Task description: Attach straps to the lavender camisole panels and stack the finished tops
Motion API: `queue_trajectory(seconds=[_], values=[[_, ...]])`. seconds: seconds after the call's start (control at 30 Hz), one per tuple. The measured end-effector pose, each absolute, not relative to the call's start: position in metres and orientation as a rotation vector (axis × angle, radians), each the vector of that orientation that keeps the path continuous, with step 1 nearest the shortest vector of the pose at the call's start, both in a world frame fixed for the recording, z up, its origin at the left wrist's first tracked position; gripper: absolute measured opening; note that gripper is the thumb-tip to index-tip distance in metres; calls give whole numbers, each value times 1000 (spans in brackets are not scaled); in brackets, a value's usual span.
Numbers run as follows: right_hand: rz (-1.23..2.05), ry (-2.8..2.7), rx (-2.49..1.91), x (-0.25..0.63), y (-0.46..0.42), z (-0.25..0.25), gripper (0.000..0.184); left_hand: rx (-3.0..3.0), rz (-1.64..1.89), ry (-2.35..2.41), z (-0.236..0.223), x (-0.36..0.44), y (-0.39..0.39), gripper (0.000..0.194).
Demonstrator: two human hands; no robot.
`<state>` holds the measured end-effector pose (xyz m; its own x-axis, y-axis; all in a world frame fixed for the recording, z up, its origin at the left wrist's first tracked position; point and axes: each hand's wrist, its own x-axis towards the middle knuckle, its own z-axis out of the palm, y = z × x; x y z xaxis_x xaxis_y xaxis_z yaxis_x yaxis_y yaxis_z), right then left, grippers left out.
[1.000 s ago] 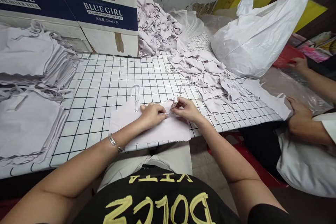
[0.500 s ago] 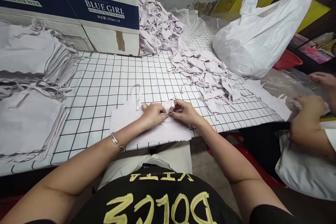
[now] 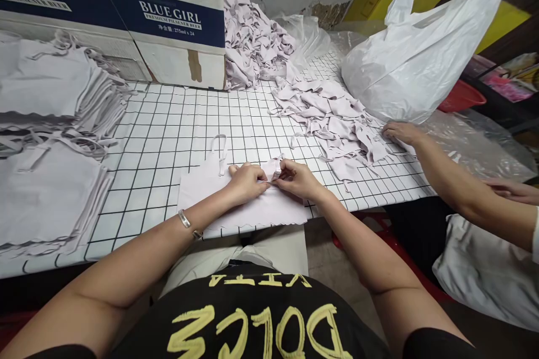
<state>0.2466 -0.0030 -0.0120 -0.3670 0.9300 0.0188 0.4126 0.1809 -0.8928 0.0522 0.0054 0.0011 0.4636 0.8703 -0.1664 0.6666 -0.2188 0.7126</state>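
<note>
Camisole (image 3: 248, 214) lay flat at the near edge of the gridded worktop (image 3: 168, 123). Fingers of your left hand (image 3: 247, 184) and right hand (image 3: 300, 180) pinched its upper fabric, close together. Folded garment stacks (image 3: 46, 196) stood to your left.

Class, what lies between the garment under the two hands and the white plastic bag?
In the head view, loose pale fabric pieces lie there on the gridded tablecloth.

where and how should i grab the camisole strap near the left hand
Best, I'd say, pinch the strap at its rounded far end, coming from the far side: that loop extends past the camisole over the tablecloth, apart from the left hand.
</note>
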Motion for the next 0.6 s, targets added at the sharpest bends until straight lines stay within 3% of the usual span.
queue_trajectory(seconds=[0.37, 0.5, 0.6], values=[[1193, -1772, -1205, 235, -5, -13, 18, 1983, 336, 1298, 0, 53, 7, 19], [1299, -1621, -1255, 221, 3, -16, 38, 2043, 299, 1274, -5, 58, 11, 14], [1142, -1564, -1421, 214, 16, -15, 49, 2125, 288, 1311, -7, 58, 12, 16]])
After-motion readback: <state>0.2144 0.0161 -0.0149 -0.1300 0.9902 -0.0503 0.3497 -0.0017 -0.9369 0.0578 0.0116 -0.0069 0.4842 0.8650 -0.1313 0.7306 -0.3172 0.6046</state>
